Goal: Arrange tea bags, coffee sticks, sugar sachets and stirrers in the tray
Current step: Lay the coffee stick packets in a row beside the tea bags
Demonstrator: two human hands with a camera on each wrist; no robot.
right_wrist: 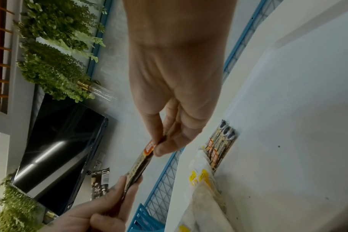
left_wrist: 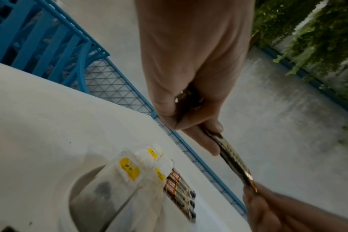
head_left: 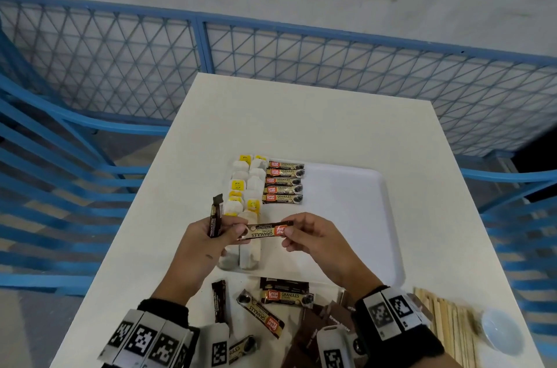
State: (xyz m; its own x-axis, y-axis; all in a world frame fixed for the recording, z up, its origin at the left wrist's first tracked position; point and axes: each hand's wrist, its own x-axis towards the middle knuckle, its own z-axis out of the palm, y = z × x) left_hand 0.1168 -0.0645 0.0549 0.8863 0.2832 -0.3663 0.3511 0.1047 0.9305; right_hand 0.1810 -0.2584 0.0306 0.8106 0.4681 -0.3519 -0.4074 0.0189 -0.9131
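Observation:
A white tray (head_left: 346, 205) lies mid-table. Along its left side are two columns of tea bags (head_left: 247, 187) with yellow tags, and beside them a neat row of coffee sticks (head_left: 284, 182). Above the tray's near left part, both hands hold one coffee stick (head_left: 266, 233) level between them. My left hand (head_left: 238, 232) pinches its left end, and my right hand (head_left: 287, 236) pinches its red-labelled right end (right_wrist: 150, 147). A second dark stick (head_left: 215, 217) stands upright in the left hand. The wrist views show the same stick (left_wrist: 234, 158) stretched between the two pinches.
Loose coffee sticks (head_left: 283, 297) and brown sugar sachets (head_left: 328, 322) lie on the table in front of the tray. Wooden stirrers (head_left: 446, 328) and a small white cup (head_left: 498, 331) sit at the near right. A blue mesh fence (head_left: 271, 60) surrounds the table.

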